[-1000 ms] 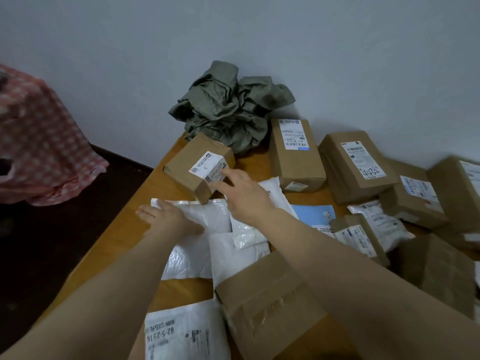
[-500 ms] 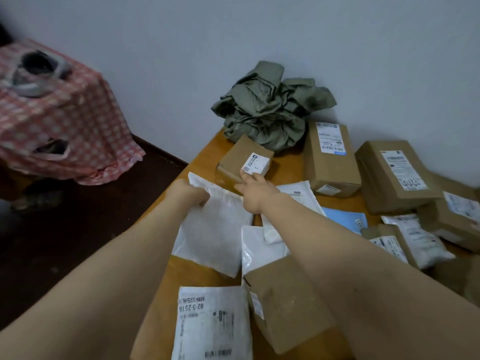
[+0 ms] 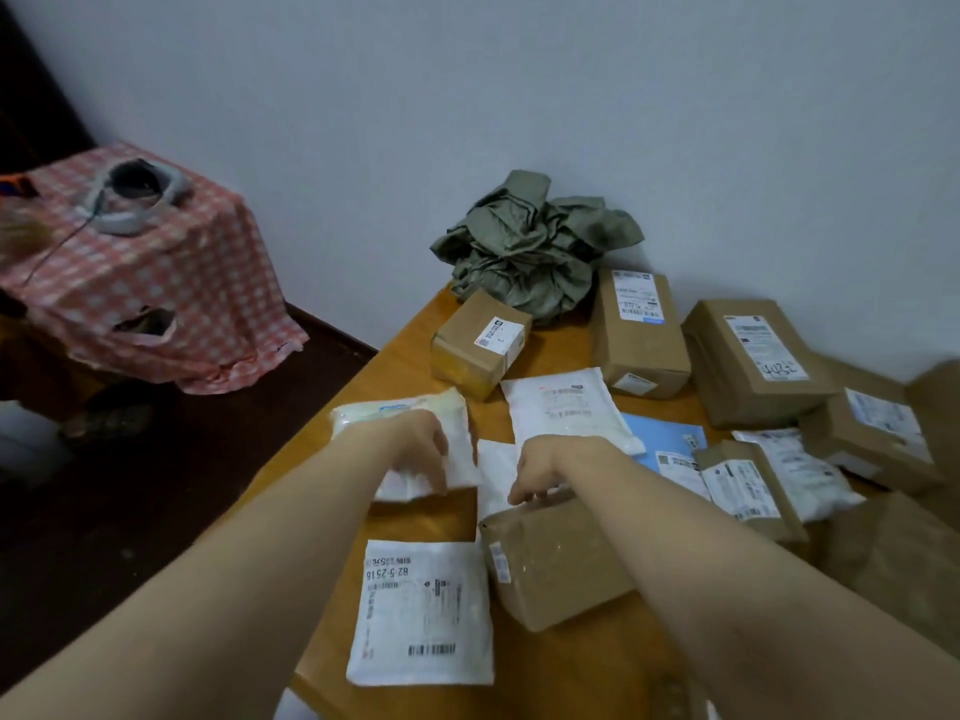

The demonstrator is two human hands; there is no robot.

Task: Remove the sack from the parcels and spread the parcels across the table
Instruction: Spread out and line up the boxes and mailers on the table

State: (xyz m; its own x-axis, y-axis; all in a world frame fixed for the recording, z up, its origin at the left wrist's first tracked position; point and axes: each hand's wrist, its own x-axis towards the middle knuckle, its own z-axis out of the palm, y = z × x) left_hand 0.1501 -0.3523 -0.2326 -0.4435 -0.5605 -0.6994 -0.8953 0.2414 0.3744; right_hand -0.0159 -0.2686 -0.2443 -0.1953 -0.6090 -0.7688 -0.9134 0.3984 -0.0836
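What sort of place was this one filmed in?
Probably a plain room at home or a small parcel depot: a wooden table against a bare wall, strewn with labelled cardboard boxes and white mailers, plus a checked cloth over a stand nearby.

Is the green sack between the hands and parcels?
No. The sack lies crumpled by the wall, behind a small box. The left hand grips a white packet; the right hand touches a brown box.

82-5-2516 on white mailer (image 3: 421,615), C on small box (image 3: 480,343)
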